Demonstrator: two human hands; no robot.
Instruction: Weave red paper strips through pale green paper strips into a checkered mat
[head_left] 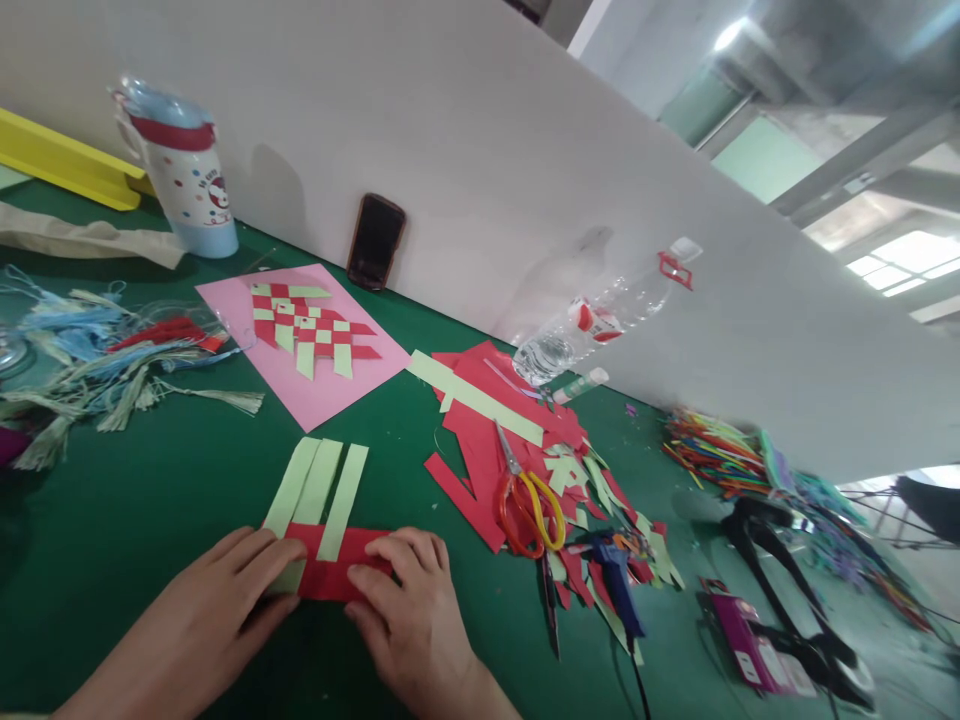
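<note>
Red paper strips (328, 580) lie crosswise on the green table in front of me, interlaced with several pale green paper strips (318, 482) that point away from me. My left hand (234, 590) is closed on the left end of this weave, thumb below and fingers on top. At the right end, my right hand (411, 590) pinches the red strips between thumb and fingers. The hands cover both ends of the weave. Beyond them, finished red-and-green woven paper fish (315, 330) rest on a pink paper sheet (307, 405).
Right of my hands are scissors (530, 505), red paper scraps (480, 450), a glue gun (619, 580) and a plastic bottle (592, 325). Tassels (127, 350) lie at left. A phone (376, 242) and a tumbler (184, 175) stand by the white partition (450, 150).
</note>
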